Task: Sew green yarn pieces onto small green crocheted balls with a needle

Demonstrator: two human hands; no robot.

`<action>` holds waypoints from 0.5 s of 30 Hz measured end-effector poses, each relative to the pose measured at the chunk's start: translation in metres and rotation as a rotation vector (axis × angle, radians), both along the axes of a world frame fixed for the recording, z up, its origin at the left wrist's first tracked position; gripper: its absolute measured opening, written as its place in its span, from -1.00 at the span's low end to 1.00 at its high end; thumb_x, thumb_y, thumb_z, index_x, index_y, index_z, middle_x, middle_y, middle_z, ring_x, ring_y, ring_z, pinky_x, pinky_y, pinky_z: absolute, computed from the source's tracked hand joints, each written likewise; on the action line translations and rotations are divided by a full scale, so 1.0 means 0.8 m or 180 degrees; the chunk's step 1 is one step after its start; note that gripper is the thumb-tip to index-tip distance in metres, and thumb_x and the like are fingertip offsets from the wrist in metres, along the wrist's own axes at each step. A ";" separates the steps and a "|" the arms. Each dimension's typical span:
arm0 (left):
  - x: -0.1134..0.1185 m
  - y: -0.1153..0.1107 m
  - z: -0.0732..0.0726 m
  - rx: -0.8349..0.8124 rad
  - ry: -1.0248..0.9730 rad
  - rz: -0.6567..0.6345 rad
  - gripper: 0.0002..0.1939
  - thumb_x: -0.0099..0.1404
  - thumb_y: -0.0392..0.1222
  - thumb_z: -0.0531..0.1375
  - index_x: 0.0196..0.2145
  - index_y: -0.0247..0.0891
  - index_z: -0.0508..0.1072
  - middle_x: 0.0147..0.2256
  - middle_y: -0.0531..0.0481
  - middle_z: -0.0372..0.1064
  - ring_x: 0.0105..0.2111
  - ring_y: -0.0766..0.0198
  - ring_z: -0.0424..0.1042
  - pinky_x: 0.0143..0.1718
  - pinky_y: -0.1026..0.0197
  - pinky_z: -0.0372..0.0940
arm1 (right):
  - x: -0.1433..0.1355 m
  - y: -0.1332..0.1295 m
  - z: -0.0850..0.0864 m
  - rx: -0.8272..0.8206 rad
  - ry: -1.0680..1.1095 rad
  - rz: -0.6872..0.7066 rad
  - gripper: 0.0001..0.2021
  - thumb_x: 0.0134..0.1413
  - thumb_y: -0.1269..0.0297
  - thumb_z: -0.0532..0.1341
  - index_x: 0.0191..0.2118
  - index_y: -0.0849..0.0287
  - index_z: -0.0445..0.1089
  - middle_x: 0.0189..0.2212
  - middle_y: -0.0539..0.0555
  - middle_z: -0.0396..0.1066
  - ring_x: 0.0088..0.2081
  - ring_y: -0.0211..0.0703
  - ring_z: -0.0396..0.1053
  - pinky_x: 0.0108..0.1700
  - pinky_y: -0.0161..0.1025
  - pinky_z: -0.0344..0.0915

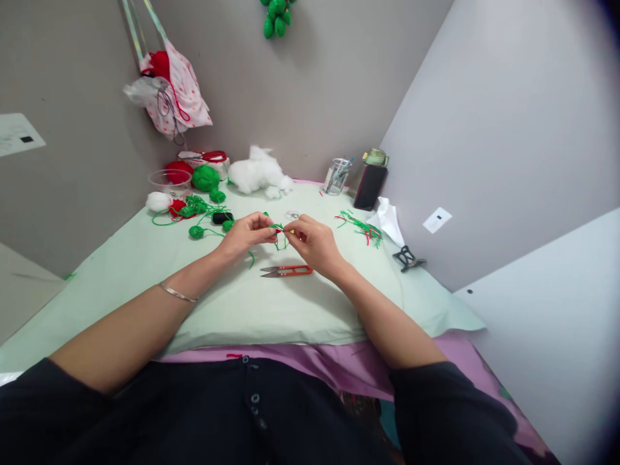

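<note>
My left hand (249,234) pinches a small piece of green and red yarn work (278,228) over the middle of the table. Close against it, my right hand (314,240) has its thumb and forefinger pressed together; a thin pale bit shows between the fingertips, too small to name. A loop of green yarn (281,244) hangs below the fingers. Just under my hands, thread snips (287,271) with orange handles lie on the pale green cloth (290,316), blades pointing left. A short green strand (252,260) lies left of the snips.
Yarn balls (206,177), a clear round container (169,179) and white stuffing (256,171) sit at the back left. At the right are yarn scraps (363,227), a cup of pens (336,177), a phone (371,187) against a bottle, and a black claw clip (408,258).
</note>
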State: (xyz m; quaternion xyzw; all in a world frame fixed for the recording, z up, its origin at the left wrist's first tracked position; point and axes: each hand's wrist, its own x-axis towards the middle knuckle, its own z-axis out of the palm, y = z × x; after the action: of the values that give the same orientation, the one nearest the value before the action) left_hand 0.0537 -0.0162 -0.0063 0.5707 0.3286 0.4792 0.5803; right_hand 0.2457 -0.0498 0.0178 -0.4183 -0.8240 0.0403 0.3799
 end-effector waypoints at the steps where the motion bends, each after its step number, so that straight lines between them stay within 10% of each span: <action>1: 0.000 -0.001 0.000 0.0008 0.0005 0.0001 -0.67 0.03 -0.12 0.40 -0.32 -0.32 0.41 -0.41 0.04 0.45 -0.36 0.28 0.50 -0.10 0.06 0.39 | 0.000 0.001 -0.002 0.0012 -0.0052 -0.0018 -0.87 0.18 0.35 0.15 -0.28 0.16 0.46 -0.44 0.00 0.29 -0.44 -0.30 0.23 -0.34 -0.33 0.13; 15: 0.003 -0.007 0.004 0.0262 0.0266 0.0147 -0.69 0.03 -0.10 0.38 -0.36 -0.30 0.39 -0.41 0.04 0.42 -0.38 0.26 0.48 -0.17 0.11 0.37 | -0.003 0.000 0.000 -0.0211 -0.0220 -0.0157 -0.87 0.10 0.42 0.14 -0.38 0.18 0.44 -0.46 -0.01 0.33 -0.48 -0.30 0.22 -0.36 -0.33 0.09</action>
State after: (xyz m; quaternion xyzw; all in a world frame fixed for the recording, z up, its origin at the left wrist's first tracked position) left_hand 0.0558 -0.0215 -0.0029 0.6057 0.3457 0.4813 0.5310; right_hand 0.2434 -0.0501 0.0180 -0.4520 -0.8244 0.0437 0.3380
